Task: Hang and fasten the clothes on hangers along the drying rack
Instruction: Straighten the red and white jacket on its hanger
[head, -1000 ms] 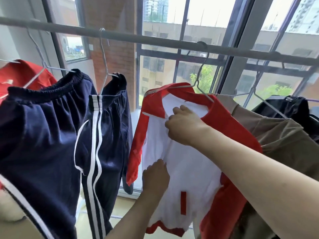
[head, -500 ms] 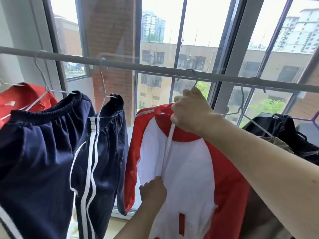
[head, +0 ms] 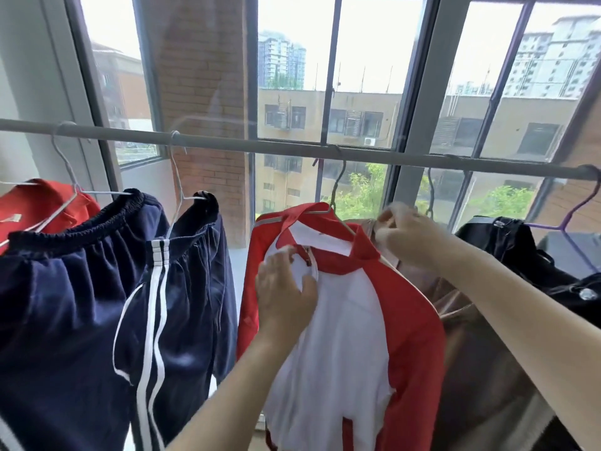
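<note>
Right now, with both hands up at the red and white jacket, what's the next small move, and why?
Probably tug the collar straight on the hanger: the left hand presses the jacket chest, and the right hand pinches fabric at its shoulder.

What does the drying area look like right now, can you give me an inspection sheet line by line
Surface: grey rail runs across the window, carrying wire hangers.
Job's things: red and white jacket on a hanger, collar still open; navy striped trousers hung left; brown garment and black garment right.
Clutter: nothing seen.
Grippers: left hand on the jacket's chest; right hand pinching fabric by its collar, blurred.
Cables: nothing seen.
Surroundings: window, buildings and trees outside.
</note>
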